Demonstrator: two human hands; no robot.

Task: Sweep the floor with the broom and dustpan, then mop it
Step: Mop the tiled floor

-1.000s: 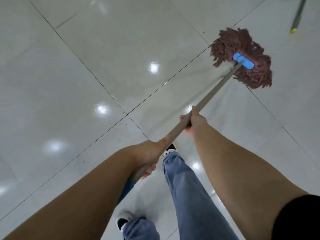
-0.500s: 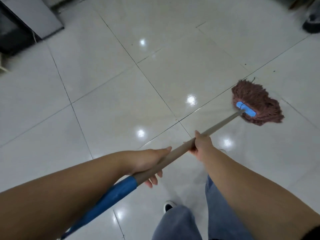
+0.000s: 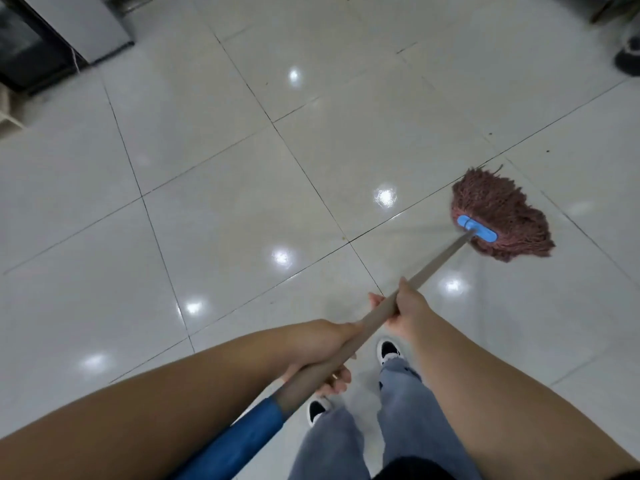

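The right hand (image 3: 407, 308) is wrapping its fingers around the tan, straight mop handle (image 3: 426, 271) at mid-length, closed on it with the thumb lying along the top. The left hand (image 3: 320, 348) is gripping the same handle nearer the body, fingers curled under the shaft, just ahead of the blue sleeve (image 3: 242, 441) that is covering the handle's near end. The handle is running diagonally from lower left to upper right.

At its far end, a light blue plastic clamp (image 3: 477, 229) is joining the handle to the reddish-brown string mop head (image 3: 502, 216). The mop head is lying spread on the glossy white tiled floor (image 3: 207, 202) — to the right of centre, beside a dark grout line. Ceiling lights are reflecting off the tiles as bright spots.

Below the hands, two legs in blue jeans (image 3: 401, 410) are standing on the floor, with black-and-white shoes (image 3: 388, 351) showing. A dark cabinet with a grey panel (image 3: 52, 32) is occupying the upper left corner — well apart from the mop head.
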